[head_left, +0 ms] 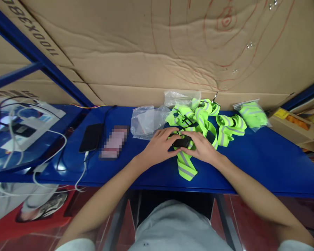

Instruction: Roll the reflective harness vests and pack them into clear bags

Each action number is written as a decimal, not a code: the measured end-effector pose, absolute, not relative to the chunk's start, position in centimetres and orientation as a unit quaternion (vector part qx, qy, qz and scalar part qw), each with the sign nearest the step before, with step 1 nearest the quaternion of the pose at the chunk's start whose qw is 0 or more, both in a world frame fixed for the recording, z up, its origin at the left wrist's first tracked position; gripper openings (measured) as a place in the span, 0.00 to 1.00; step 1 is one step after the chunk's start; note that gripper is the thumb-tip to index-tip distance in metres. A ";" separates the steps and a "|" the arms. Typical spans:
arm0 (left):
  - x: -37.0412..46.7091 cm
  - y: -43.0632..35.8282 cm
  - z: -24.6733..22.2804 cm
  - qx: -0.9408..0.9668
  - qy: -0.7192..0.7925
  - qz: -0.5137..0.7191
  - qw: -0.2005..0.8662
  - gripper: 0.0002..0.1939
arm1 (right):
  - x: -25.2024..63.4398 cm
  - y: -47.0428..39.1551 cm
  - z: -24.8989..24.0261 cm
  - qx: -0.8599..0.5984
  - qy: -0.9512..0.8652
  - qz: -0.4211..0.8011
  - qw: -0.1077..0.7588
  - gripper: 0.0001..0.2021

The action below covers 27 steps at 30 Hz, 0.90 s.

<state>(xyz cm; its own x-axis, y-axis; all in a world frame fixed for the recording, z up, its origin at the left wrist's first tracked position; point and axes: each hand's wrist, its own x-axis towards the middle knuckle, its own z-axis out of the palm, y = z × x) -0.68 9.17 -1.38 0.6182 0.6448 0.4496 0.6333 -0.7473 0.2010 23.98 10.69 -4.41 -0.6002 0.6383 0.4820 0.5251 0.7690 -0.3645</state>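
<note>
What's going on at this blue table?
A person's left hand and right hand hold a small black piece between them, at a yellow-green striped strap. More strap lies loosely piled behind. A phone with a white cable plugged in lies off to the left on the table.

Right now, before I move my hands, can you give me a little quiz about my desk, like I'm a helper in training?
1. True or false: a white cable is plugged into the black phone.
2. What is between the fingers of your left hand and right hand?
A) a shoe
B) a small black thing
C) a cup
3. Fill in the blank: the plastic bag near the cardboard box has something bright ____ inside.

Key: 1. true; 2. B; 3. green
</note>
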 end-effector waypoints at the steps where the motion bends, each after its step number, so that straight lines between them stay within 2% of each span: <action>1: -0.9 9.4 -1.7 0.902 0.351 0.252 0.015 0.18 | 24.0 10.7 -4.5 -0.323 -0.894 0.094 0.295 0.29; 4: -1.3 9.8 -2.7 0.913 0.331 0.238 0.019 0.16 | 23.9 10.7 -4.4 -0.313 -0.910 0.096 0.256 0.29; 6: -1.2 9.7 -3.4 0.913 0.334 0.233 0.015 0.15 | 23.9 10.6 -4.1 -0.308 -0.923 0.081 0.215 0.33; 9: -0.7 9.4 -4.4 0.903 0.362 0.232 -0.005 0.17 | 23.8 10.4 -3.8 -0.310 -0.937 0.025 0.162 0.39; 11: -0.4 9.1 -4.6 0.897 0.377 0.230 -0.018 0.18 | 23.6 10.1 -3.8 -0.317 -0.937 -0.015 0.148 0.39; 17: -0.6 8.9 -4.3 0.896 0.389 0.208 -0.043 0.17 | 22.8 9.5 -3.9 -0.336 -0.926 -0.047 0.163 0.29; 27: -0.8 9.3 -4.4 0.902 0.390 0.184 -0.025 0.16 | 23.1 10.2 -3.8 -0.349 -0.924 -0.024 0.157 0.29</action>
